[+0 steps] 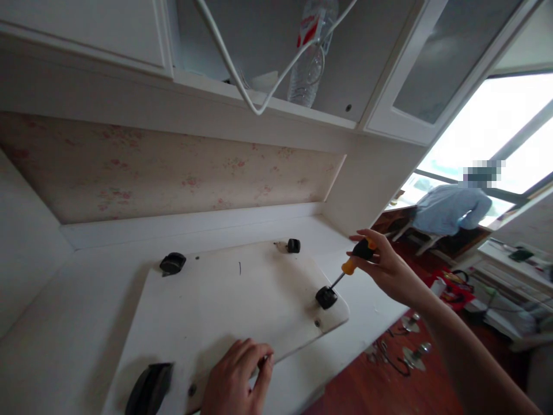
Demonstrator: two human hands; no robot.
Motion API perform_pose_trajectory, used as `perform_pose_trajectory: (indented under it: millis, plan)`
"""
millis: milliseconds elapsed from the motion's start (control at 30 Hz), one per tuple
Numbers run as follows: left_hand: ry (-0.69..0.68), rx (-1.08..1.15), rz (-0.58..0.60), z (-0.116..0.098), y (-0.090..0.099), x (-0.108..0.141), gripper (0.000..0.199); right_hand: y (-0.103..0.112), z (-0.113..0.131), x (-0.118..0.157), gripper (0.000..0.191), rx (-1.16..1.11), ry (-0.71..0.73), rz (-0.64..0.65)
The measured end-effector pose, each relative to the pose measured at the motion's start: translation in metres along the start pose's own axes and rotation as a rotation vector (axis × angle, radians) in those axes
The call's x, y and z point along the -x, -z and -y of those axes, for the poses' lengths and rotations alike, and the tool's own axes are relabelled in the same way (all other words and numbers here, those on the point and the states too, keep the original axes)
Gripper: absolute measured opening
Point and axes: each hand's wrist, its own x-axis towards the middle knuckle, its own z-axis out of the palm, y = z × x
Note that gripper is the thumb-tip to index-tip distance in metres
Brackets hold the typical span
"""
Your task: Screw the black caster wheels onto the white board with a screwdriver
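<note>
My right hand (pixel 382 265) grips the yellow-and-black handle of a screwdriver (pixel 349 265). The screwdriver slants down, and its tip meets a black caster (pixel 326 297) at the right corner of a white board (pixel 224 305). Near the board's front edge rests my left hand (pixel 239 374), fingers curled with thumb and forefinger close together; a small dark bit shows between them, too small to name. Other black casters sit at the board's back right (pixel 294 246), back left (pixel 173 263) and front left (pixel 149 389). A short dark mark is on the board's surface.
The board lies on a white desk (pixel 371 300) below an open shelf holding a plastic bottle (pixel 306 63). A white cable (pixel 242 86) hangs in front. At right, a person (pixel 451 207) sits by a window. Metal lamp-like parts (pixel 412 357) lie on the red floor.
</note>
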Motion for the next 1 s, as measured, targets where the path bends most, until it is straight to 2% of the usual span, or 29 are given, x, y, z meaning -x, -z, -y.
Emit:
perform_pose_trajectory:
  millis: [67, 133, 233, 300, 533, 667, 733, 900, 1000]
  plan:
    - [-0.003, -0.001, -0.001, 0.0, 0.0, -0.001, 0.044, -0.003, 0.003, 0.0, 0.073, 0.138, -0.046, -0.088]
    - [-0.001, -0.007, -0.004, -0.001, 0.0, -0.002, 0.044, -0.004, 0.008, -0.001, 0.077, 0.204, -0.08, -0.096]
    - [-0.007, -0.018, -0.022, 0.0, -0.002, -0.002, 0.043, -0.004, 0.011, -0.001, 0.082, 0.03, -0.019, 0.026]
    - [-0.012, -0.026, -0.036, 0.0, -0.002, -0.002, 0.042, -0.002, 0.01, -0.002, 0.078, -0.057, 0.026, 0.06]
    - [-0.016, -0.016, -0.026, -0.001, -0.002, -0.001, 0.04, -0.006, 0.018, -0.005, 0.076, 0.137, -0.02, -0.148]
    - [-0.022, -0.011, -0.04, 0.0, -0.003, 0.0, 0.041, -0.006, 0.017, -0.003, 0.08, -0.071, -0.006, -0.033]
    - [-0.015, -0.017, -0.046, 0.0, -0.003, 0.001, 0.041, -0.005, 0.015, -0.003, 0.076, -0.128, 0.009, -0.028]
    - [-0.025, -0.018, -0.032, 0.001, -0.002, 0.0, 0.039, -0.004, 0.018, -0.006, 0.068, -0.073, 0.005, -0.118]
    - [-0.024, -0.02, -0.036, 0.001, -0.002, 0.0, 0.039, -0.003, 0.019, -0.006, 0.067, -0.064, 0.048, -0.046]
